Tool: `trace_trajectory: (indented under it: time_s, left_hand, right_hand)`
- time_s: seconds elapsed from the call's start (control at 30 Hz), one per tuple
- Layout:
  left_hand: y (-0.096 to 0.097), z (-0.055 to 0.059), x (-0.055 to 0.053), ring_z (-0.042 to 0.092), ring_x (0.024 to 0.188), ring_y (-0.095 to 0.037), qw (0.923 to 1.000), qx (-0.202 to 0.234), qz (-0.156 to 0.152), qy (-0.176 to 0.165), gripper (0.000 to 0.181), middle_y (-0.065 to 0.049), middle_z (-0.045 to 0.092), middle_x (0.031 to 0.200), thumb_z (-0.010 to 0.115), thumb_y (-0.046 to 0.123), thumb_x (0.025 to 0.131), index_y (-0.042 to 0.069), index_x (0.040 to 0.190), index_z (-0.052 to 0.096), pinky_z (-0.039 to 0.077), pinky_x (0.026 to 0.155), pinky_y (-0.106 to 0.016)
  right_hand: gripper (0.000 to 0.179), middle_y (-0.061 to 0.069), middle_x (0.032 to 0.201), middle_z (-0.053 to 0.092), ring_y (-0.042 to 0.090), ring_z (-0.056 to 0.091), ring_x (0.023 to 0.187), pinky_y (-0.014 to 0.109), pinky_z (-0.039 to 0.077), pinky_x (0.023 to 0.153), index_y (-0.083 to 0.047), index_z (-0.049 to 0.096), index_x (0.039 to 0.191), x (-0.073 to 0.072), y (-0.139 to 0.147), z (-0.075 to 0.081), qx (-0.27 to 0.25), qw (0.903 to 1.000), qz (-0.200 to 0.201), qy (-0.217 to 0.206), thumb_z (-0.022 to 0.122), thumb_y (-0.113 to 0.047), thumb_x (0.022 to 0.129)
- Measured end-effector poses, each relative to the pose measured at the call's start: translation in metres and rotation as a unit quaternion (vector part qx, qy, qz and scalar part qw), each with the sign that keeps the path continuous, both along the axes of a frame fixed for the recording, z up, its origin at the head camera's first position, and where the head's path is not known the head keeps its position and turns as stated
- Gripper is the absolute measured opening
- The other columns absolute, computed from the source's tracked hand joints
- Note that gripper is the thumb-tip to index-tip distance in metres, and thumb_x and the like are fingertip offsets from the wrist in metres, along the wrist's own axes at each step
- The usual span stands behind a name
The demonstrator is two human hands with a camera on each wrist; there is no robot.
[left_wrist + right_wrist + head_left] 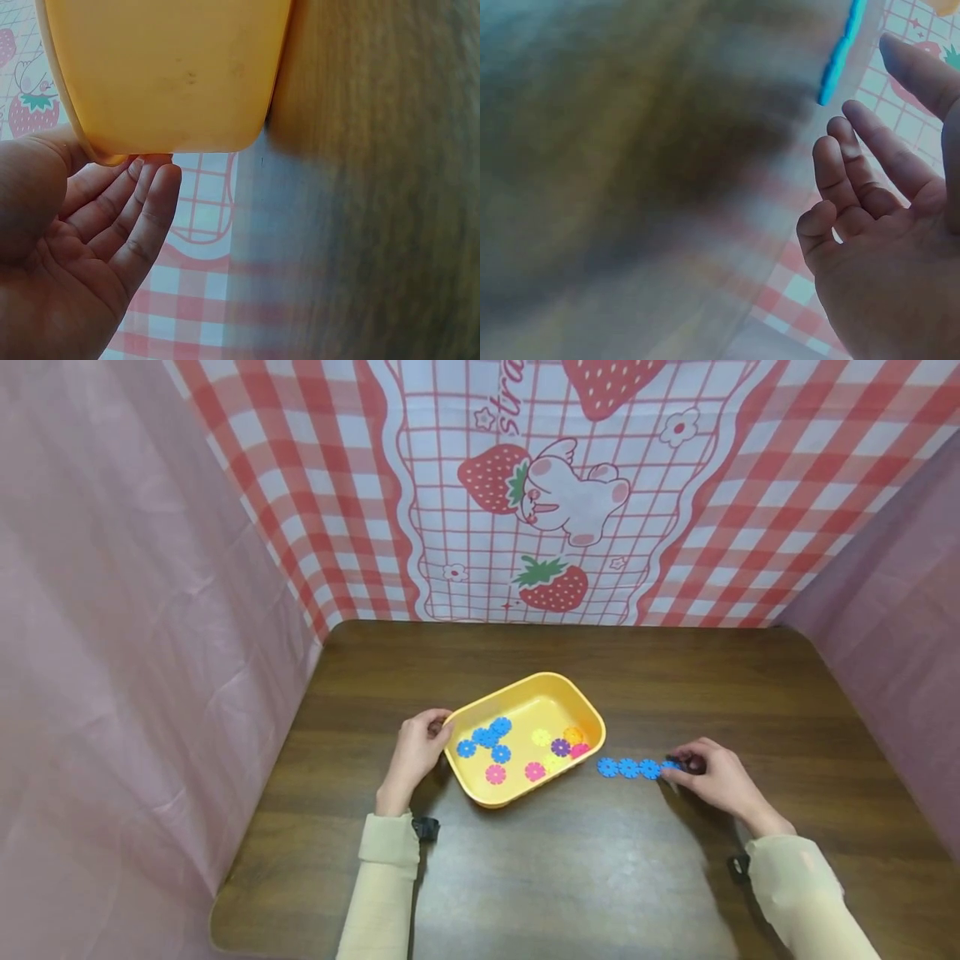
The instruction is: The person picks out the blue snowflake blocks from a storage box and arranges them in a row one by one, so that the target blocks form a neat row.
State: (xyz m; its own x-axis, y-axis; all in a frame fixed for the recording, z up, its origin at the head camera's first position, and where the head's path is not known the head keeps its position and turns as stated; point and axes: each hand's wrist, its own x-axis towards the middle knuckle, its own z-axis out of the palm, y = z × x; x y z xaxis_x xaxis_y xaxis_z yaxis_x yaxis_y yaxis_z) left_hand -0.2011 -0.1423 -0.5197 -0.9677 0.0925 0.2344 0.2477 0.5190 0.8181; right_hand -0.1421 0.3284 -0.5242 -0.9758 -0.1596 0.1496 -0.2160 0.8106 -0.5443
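A yellow plastic tub (517, 789) stands slantwise on the table, with flower-shaped notched discs inside. At its left end my left hand (416, 750) grips the rim; in the left wrist view the thumb is at the rim and the fingers (146, 217) bend against the outer wall. To the right of the tub, a row of several blue discs (628, 768) lies flat, seemingly joined. Beside the row's right end is my right hand (716, 777), its thumb partly covering the last disc. The right wrist view shows thumb and fingers (889, 150) spread, a gap from the blue strip (840, 56).
Inside the tub, blue discs (487, 737) cluster at the left, with pink (496, 774), yellow, purple (561, 747) and orange ones elsewhere. The brown wooden table (570, 868) meets a strawberry-print cloth (555, 527) behind. Pink curtains (135, 652) hang at both sides.
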Motion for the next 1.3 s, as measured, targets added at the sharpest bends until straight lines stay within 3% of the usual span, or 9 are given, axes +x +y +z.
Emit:
trace_trajectory:
  time_s: [0.4, 0.9, 1.07, 1.3]
  left_hand:
    - [-0.001, -0.001, 0.001, 0.067, 0.076, -0.022, 1.0000, 0.000, -0.001, 0.005, 0.018, -0.013, 0.071, 0.087, 0.068, 0.005, 0.092, -0.004, 0.107, 0.072, 0.057, 0.070, -0.036]
    - [0.001, -0.001, 0.000, 0.067, 0.076, -0.022, 1.0000, -0.004, 0.002, 0.009, 0.018, -0.013, 0.072, 0.087, 0.069, 0.005, 0.091, -0.003, 0.107, 0.072, 0.057, 0.070, -0.035]
    - [0.001, 0.000, 0.001, 0.066, 0.076, -0.022, 1.0000, -0.003, 0.001, 0.008, 0.017, -0.013, 0.071, 0.087, 0.068, 0.004, 0.092, -0.003, 0.107, 0.072, 0.057, 0.070, -0.034]
    - [0.000, 0.001, 0.001, 0.066, 0.076, -0.021, 0.9999, -0.009, 0.001, 0.005, 0.018, -0.012, 0.071, 0.087, 0.069, 0.005, 0.092, -0.003, 0.107, 0.072, 0.056, 0.070, -0.035]
  right_hand:
    - [0.039, 0.007, 0.095, 0.065, 0.014, 0.054, 0.081, 0.025, 0.046, 0.062, -0.003, 0.069, 0.114, -0.016, -0.017, 0.026, -0.061, 0.9978, 0.004, -0.024, 0.077, -0.033, 0.089]
    - [0.038, 0.005, 0.093, 0.066, 0.022, 0.056, 0.080, 0.026, 0.048, 0.066, -0.007, 0.069, 0.115, -0.060, -0.086, 0.056, -0.125, 0.9896, 0.060, -0.037, 0.078, -0.033, 0.088]
    - [0.040, 0.009, 0.094, 0.067, 0.023, 0.056, 0.081, 0.028, 0.046, 0.067, -0.003, 0.068, 0.116, -0.069, -0.110, 0.060, -0.136, 0.9873, 0.074, -0.036, 0.079, -0.029, 0.087]
    - [0.042, 0.018, 0.102, 0.066, 0.025, 0.055, 0.083, 0.028, 0.047, 0.072, 0.002, 0.067, 0.116, -0.081, -0.139, 0.055, -0.137, 0.9851, 0.095, -0.041, 0.081, -0.022, 0.085]
